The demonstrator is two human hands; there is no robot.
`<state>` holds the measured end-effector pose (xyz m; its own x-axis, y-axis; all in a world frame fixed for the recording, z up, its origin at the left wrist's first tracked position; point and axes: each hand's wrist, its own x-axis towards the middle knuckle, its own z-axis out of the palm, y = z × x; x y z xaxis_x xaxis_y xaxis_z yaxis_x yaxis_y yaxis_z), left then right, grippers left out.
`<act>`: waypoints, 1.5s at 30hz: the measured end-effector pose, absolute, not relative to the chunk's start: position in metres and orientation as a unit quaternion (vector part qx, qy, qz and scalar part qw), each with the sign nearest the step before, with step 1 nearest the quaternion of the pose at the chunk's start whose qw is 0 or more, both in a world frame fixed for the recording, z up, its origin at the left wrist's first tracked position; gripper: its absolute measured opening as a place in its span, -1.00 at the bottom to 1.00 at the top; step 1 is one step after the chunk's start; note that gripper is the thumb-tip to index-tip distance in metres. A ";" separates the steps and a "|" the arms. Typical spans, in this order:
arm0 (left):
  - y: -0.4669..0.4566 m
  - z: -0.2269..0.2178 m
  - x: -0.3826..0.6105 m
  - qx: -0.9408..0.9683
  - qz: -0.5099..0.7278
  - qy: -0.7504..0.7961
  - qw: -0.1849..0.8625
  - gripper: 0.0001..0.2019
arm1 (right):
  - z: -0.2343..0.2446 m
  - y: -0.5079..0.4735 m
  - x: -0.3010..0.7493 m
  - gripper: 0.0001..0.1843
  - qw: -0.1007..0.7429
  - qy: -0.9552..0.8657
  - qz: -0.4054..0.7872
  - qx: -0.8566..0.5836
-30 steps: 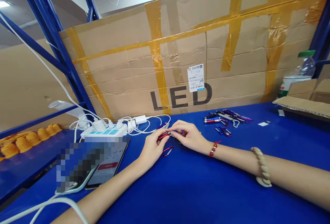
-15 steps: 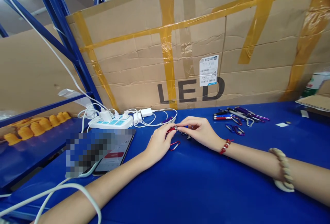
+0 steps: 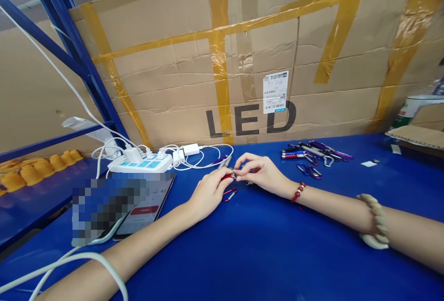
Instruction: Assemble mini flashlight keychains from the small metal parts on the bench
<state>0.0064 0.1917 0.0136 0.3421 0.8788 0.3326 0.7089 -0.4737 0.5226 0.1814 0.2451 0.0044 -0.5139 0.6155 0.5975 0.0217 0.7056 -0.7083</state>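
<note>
My left hand (image 3: 208, 194) is closed around a small red metal tube (image 3: 227, 176), which looks like a keychain flashlight and is mostly hidden by the fingers. Its silver end (image 3: 233, 175) points right. There my right hand (image 3: 262, 173) pinches with thumb and fingertips; whatever small part lies between them is too small to tell. Just below the left fingers a red carabiner (image 3: 229, 194) rests on the blue table (image 3: 256, 250); whether it is joined to the tube I cannot tell. Some small metallic pieces (image 3: 249, 182) sit partly hidden under my right hand.
Several keychain flashlights (image 3: 314, 151) and loose carabiners (image 3: 310, 170) lie at the right. A white power strip (image 3: 142, 164) with tangled cables, a phone (image 3: 147, 211) and a white cable (image 3: 86, 255) across my left forearm are on the left. A large carton (image 3: 173, 88) stands behind.
The view has shifted slightly, so the table and the carton appear further left. Both hands stay together at the red tube's end, with only small movements of the right fingers.
</note>
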 end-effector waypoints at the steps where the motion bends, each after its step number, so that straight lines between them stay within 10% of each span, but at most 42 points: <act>1: 0.191 0.014 0.007 0.807 0.292 0.493 0.143 -0.77 | 0.004 0.245 0.182 -0.79 0.449 -0.807 0.332 -0.194; 45: 0.189 0.015 0.012 0.750 0.331 0.548 0.163 -0.78 | 0.000 0.246 0.180 -0.76 0.472 -0.793 0.243 -0.299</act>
<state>0.0120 0.1887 0.0148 0.1797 0.9311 0.3175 0.7152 -0.3452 0.6077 0.1796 0.2461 0.0003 -0.3751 0.7034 0.6038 0.2441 0.7033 -0.6676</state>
